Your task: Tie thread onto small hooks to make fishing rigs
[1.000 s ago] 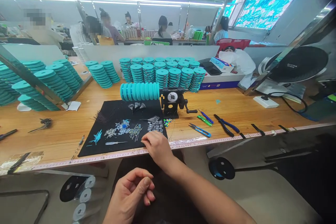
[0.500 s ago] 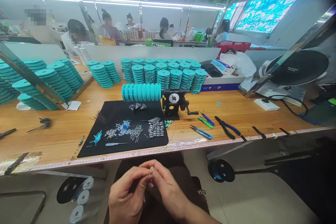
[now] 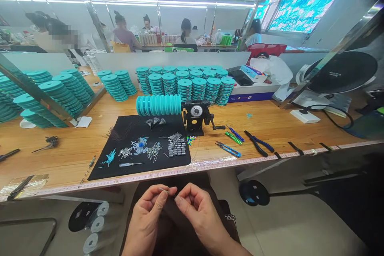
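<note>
Both hands are over my lap, below the table's front edge. My left hand (image 3: 147, 218) pinches a small thin piece (image 3: 163, 190) between thumb and forefinger; its exact kind is too small to tell. Close beside it on the right, my right hand (image 3: 199, 216) has thumb and fingertips pressed together, and what they hold, if anything, is too fine to make out. Beyond them on the table lies a black mat (image 3: 102, 172) with small metal parts, clear beads (image 3: 139, 146), turquoise sticks (image 3: 110, 157) and a small screwdriver (image 3: 131, 164).
A black hand-cranked winder (image 3: 196, 118) carries turquoise spools (image 3: 159, 105). Stacked turquoise discs (image 3: 184, 90) stand behind it. Blue-handled snips (image 3: 228, 149), small green and blue tools, and pliers (image 3: 259, 144) lie to the right. Several people sit at benches in the background.
My hands have moved apart from each other at the fingertips, and a thin piece now shows in the left pinch. The view has shifted slightly.
</note>
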Tool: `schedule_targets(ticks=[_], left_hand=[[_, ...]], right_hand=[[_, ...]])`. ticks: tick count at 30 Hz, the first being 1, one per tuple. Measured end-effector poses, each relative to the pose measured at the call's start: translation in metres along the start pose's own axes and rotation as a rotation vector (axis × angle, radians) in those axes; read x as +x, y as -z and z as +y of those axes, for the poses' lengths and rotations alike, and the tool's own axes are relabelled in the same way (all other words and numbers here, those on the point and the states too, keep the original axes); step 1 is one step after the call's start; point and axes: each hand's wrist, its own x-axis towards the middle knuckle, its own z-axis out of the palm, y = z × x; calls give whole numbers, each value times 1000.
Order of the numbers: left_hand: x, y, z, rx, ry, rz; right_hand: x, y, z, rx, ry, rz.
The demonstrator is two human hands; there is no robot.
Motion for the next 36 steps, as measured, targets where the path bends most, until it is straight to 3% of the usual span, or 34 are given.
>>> schedule_targets(ticks=[15, 23, 28, 36], left_hand=[[-9, -3, 1, 183, -98, -30], [-8, -5, 3, 224, -158, -139], [1, 5, 6, 252, -101, -266], [-1, 2, 12, 441, -200, -232]], right_hand=[[-5, 7, -3, -122, 1, 5], [-6, 8, 3, -17, -6, -27], [-4, 11, 4, 85, -78, -90], [-7, 12, 0, 7, -27, -34]])
